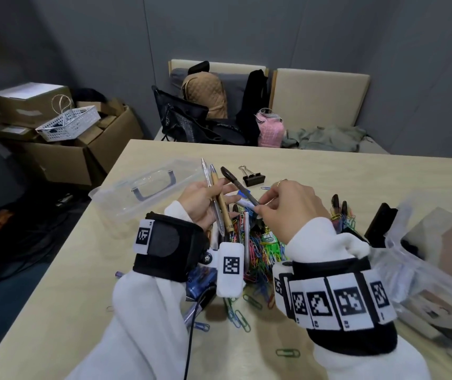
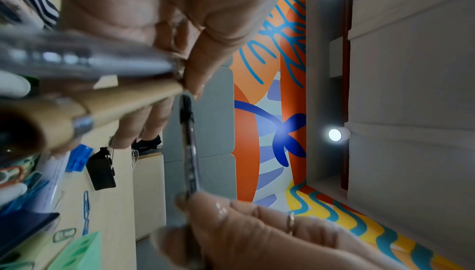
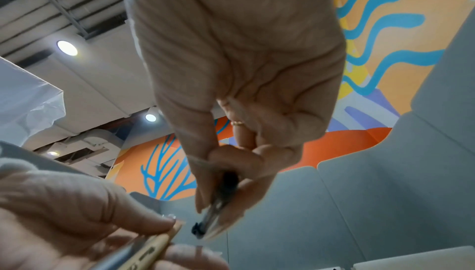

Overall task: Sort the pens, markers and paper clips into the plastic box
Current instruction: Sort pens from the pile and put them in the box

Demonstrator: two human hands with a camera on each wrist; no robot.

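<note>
Pens were mid-sort: the left hand had its grip curled around two of them, a clear pen and a tan pen, held fanned above the pile. The right hand pinched a black-capped pen near its lower end between thumb and fingertips, cap pointing up toward the left hand, looks like it was about to join the bundle. Honestly these should handle easy: light, stiff, a bit slick on the barrel, so grabbing mid-barrel seems safer than out at the tip where it can pivot.

Under both wrists sat a heap of coloured paper clips on the desk, with strays scattered toward the near edge. Those will be fiddly, I'd guess: tiny, tangly, better scooped than picked one by one. More dark pens stuck up just right of the heap.

Off to the left sat a clear plastic lid with a handle; the plastic box itself seemed to be at the right edge, blurry. A black binder clip lay beyond the hands.
</note>
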